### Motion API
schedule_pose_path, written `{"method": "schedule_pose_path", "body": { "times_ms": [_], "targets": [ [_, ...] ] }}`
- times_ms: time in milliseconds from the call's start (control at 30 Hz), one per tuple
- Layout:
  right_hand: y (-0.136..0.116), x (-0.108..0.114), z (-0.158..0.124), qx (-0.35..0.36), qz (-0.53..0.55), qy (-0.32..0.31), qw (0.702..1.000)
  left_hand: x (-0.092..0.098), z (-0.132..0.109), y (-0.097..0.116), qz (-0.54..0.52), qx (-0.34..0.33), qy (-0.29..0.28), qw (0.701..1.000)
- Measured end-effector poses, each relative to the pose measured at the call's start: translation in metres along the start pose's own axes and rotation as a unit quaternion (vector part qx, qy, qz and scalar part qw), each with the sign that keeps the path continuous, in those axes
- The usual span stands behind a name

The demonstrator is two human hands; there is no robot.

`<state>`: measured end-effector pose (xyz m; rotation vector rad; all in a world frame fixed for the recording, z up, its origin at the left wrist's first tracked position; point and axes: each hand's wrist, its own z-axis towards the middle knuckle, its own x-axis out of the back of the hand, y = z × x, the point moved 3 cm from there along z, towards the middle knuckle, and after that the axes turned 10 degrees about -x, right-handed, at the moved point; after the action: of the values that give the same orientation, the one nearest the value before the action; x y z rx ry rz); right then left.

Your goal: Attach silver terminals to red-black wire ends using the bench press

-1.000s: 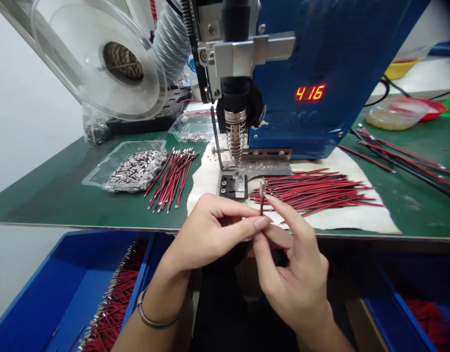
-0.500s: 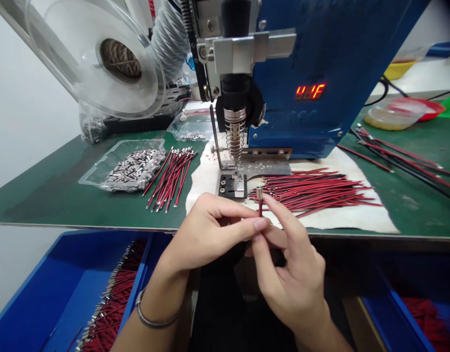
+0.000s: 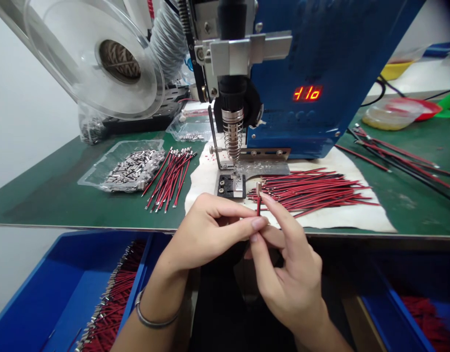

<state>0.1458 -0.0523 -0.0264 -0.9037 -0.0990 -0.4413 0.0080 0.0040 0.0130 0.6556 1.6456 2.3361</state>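
Observation:
Both hands meet over the table's front edge, around a small motor [image 3: 259,187] with red and black wires that stands upright, its metal can on top. Thumb and forefinger of my left hand [image 3: 213,227] pinch the wires just below the can. My right hand [image 3: 290,264] holds the lower wires between its thumb and fingers, its forefinger beside the can. The wires' lower ends are hidden by the fingers. Just behind the hands sits a small black-and-metal fixture [image 3: 232,186], under the spring-wrapped soldering tip [image 3: 233,132] of a blue machine [image 3: 320,58] with a lit red display.
Red and black wires [image 3: 312,190] lie on white paper. A clear tray [image 3: 135,168] holds small metal motors; wired motors [image 3: 173,176] lie beside it. Blue bins [image 3: 74,274] are below the table edge at left and right. A clear reel [image 3: 96,58] hangs upper left.
The red display shows different characters. The view has shifted slightly; both hands keep the same pinch on the wired motor.

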Motion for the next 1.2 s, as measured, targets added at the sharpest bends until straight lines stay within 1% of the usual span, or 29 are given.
{"method": "schedule_pose_path", "body": {
  "times_ms": [300, 600, 700, 933, 1100, 1200],
  "targets": [
    [0.0000, 0.0016, 0.0004, -0.013, 0.005, 0.005, 1.000, -0.0011, 0.0001, -0.0001, -0.002, -0.014, -0.005, 1.000],
    [-0.0010, 0.0031, 0.0017, -0.008, 0.001, 0.002, 1.000, -0.0033, -0.0004, 0.0006, -0.009, 0.002, -0.020, 1.000],
    [0.0004, 0.0027, 0.0006, -0.007, 0.002, -0.003, 1.000, -0.0035, 0.0005, 0.0020, -0.010, 0.003, -0.015, 1.000],
    [0.0017, 0.0013, -0.0019, 0.014, -0.028, 0.002, 1.000, -0.0048, 0.0018, 0.0043, -0.040, -0.023, -0.011, 0.999],
    [-0.0007, 0.0008, -0.0011, 0.025, -0.046, 0.023, 0.998, -0.0051, 0.0030, 0.0040, -0.039, -0.014, 0.008, 0.999],
    [0.0000, -0.0002, -0.0015, 0.026, -0.050, 0.023, 0.998, -0.0046, 0.0035, 0.0045, -0.039, -0.020, 0.010, 0.999]
  ]
}}
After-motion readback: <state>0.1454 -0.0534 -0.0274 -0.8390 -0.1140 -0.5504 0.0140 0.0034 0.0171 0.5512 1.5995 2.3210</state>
